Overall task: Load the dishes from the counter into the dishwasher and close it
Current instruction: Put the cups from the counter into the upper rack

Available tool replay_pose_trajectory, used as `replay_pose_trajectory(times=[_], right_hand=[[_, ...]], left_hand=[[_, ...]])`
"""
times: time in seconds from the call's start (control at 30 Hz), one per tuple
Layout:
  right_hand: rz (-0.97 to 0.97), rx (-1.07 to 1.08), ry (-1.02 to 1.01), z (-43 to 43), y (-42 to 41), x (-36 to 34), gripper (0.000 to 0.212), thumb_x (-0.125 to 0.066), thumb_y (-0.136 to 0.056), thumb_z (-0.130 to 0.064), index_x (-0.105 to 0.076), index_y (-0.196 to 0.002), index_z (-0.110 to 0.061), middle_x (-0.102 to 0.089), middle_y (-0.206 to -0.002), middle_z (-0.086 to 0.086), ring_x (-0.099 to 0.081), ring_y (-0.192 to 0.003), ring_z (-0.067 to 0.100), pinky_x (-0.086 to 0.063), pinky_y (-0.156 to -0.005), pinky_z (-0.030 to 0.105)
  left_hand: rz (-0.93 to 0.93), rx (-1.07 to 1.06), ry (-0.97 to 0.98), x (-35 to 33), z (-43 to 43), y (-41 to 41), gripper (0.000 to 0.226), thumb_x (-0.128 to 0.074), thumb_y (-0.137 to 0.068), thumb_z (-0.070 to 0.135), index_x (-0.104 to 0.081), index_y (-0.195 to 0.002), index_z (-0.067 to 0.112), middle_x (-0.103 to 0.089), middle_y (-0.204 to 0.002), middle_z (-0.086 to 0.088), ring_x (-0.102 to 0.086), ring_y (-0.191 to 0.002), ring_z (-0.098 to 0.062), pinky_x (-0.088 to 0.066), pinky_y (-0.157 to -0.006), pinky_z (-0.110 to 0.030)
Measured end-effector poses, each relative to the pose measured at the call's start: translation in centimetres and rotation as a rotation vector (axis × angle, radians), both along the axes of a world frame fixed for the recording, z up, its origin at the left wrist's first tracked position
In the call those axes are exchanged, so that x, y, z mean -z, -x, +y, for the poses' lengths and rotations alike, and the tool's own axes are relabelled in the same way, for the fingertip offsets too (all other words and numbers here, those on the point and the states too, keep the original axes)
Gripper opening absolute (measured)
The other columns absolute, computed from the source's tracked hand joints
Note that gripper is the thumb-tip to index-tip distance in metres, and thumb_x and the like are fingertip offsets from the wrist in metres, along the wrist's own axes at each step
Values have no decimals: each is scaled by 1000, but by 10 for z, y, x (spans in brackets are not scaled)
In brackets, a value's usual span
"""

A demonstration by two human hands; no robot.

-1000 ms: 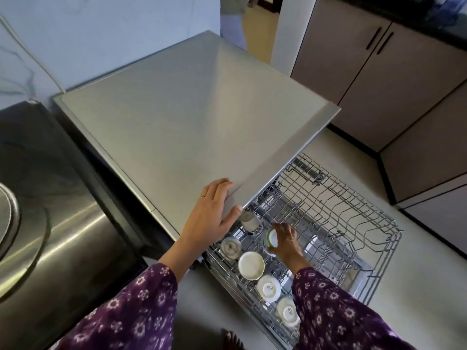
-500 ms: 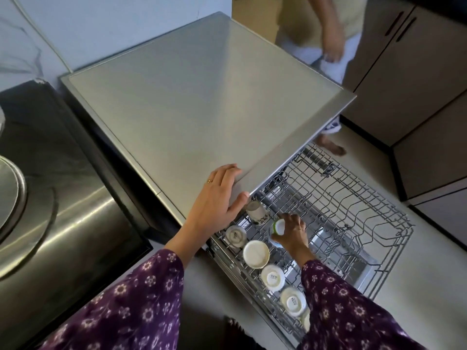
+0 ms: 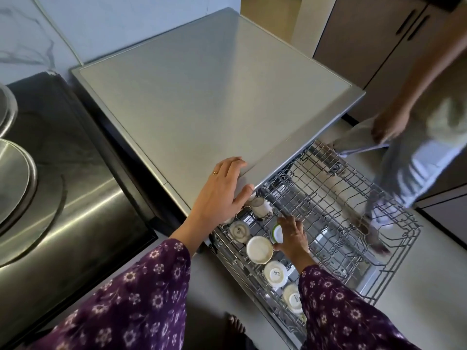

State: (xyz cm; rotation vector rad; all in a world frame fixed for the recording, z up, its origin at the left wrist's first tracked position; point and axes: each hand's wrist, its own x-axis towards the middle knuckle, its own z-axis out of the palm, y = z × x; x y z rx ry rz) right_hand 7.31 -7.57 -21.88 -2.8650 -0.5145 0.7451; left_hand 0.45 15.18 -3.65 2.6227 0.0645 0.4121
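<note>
Rack: grey wire dishwasher rack (image 3: pixel 353 198), lower centre, holding a row of upturned white ceramic cups (image 3: pixel 276 272).
Right hand (image 3: pixel 293 236): curled round a white green-rimmed cup (image 3: pixel 276 233) (inside the rack).
Left hand (image 3: pixel 219 193): fingers flat on the brushed-steel dishwasher top (image 3: pixel 202 97).

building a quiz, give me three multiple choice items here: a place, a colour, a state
1. Where does the left hand rest?
A on the stainless steel dishwasher top
B on the floor
C on a cabinet door
2. What colour are the flowered fabric sleeves?
A green
B purple
C red
3. What does the right hand do?
A hangs free
B presses flat
C holds a green-rimmed white cup
Answers: A, its fingers lie along the front edge; B, both sleeves show it; C, fingers curl round the cup.
</note>
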Motion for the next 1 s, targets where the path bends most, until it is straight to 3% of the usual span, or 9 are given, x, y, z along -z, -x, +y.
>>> replay_pose_trajectory(times=[0.33, 0.57, 0.67, 0.77, 0.9, 1.0], right_hand=[[18, -56, 27, 5, 6, -8, 91, -79, -70, -20, -27, -145, -24, -20, -151, 4, -16, -141, 30, -25, -113, 44], [-71, 95, -49, 8, 12, -51, 65, -67, -79, -9, -40, -138, -17, -35, -136, 10, -37, -125, 28, -46, -95, 38], [-282, 108, -170, 18, 15, -88, 35, -60, -84, -9, -57, -118, -10, -50, -123, 11, -50, -114, 30, -49, -87, 40], [-608, -44, -410, 33, 26, -125, 11, -61, -82, -6, -64, -92, -7, -61, -92, 8, -60, -85, 28, -54, -67, 36], [-810, -207, -654, 71, 51, -184, 11, -56, -85, -14, -66, -89, -12, -64, -87, 1, -60, -76, 15, -50, -61, 22], [-762, -253, -810, 111, 75, -223, 16, -52, -88, -22, -65, -91, -14, -63, -90, 0, -61, -72, 12, -47, -57, 20]], left_hand=[[-17, -20, -2, -2, 0, 3, 44, -53, -92, 35, -48, -124, 6, -51, -131, -10, -46, -121, -24, -38, -102, -32], [2, -116, 92, -20, 8, 39, 43, -54, -93, 30, -45, -129, 7, -47, -134, -6, -40, -126, -20, -34, -105, -29], [0, -144, 81, -33, 17, 61, 44, -54, -93, 30, -45, -130, 8, -47, -135, -5, -40, -127, -18, -34, -106, -28], [-25, -196, 72, -53, 31, 82, 45, -53, -94, 32, -45, -131, 8, -47, -135, -4, -40, -128, -18, -27, -105, -21], [-79, -251, 85, -83, 51, 111, 44, -53, -94, 33, -45, -131, 10, -47, -134, -3, -39, -127, -19, -29, -104, -23], [-138, -312, 91, -103, 71, 137, 42, -56, -92, 31, -47, -129, 12, -48, -133, -1, -39, -126, -17, -31, -105, -25]])
